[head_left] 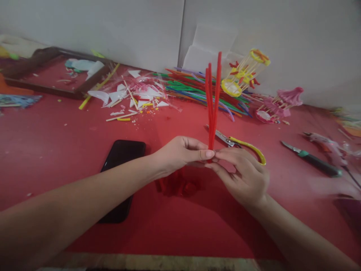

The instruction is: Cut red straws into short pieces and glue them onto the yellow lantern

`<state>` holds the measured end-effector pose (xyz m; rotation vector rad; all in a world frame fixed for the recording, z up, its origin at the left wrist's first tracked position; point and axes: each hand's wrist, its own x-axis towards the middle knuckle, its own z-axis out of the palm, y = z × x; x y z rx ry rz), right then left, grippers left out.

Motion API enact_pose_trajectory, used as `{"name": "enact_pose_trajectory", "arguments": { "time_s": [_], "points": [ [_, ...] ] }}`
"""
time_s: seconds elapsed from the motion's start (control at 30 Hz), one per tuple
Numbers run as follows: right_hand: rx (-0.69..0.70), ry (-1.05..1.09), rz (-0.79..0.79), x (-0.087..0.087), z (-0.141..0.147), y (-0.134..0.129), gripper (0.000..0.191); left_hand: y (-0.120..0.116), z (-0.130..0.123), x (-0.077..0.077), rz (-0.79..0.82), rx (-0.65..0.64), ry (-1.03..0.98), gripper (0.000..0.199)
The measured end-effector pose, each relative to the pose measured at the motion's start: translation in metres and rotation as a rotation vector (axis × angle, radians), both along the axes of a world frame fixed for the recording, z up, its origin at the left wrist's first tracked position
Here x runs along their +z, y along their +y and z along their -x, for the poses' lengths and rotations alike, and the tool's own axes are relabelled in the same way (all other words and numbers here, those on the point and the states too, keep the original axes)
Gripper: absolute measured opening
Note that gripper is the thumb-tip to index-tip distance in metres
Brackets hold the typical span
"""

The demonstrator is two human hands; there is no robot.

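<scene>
Several red pipe cleaners point(213, 101) stand upright in a bunch above the table, their top ends spread apart. My left hand point(183, 152) pinches the bunch near its lower end between thumb and fingers. From the other side, my right hand point(245, 175) has its thumb and fingertips closed on the same lower end, touching the left fingertips. The very bottom of the bunch is mostly hidden by the fingers. Just behind the hands lie scissors point(248, 146) with yellow handles. Below the hands, something dark red point(188, 188) lies on the table, too dim to make out.
A black phone point(122, 152) lies under my left forearm. On the right are a craft knife point(316, 160) and a glue gun point(328, 145). Farther back are loose coloured pipe cleaners point(186, 88), white scraps point(118, 96), a yellow model point(231, 87), a pink model point(290, 98) and a dark-framed tray point(76, 92).
</scene>
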<state>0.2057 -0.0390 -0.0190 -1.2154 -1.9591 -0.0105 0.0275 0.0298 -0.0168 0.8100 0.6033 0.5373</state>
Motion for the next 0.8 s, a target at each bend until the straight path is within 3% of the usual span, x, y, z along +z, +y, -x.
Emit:
{"name": "enact_pose_trajectory", "arguments": {
  "time_s": [0.33,0.6,0.8],
  "points": [
    [-0.002,0.054,0.052,0.0067,0.0056,-0.0012,0.013,-0.0014,0.0016,0.0013,0.012,0.015,0.029,0.022],
    [0.04,-0.027,-0.092,0.0035,0.0026,0.0026,0.016,-0.0025,0.0014,0.0014,0.021,0.008,-0.038,0.017],
    [-0.013,0.029,-0.073,0.0041,0.0051,0.0003,0.01,-0.0004,0.0042,-0.0005,-0.115,0.008,-0.023,0.014]
  ]
}}
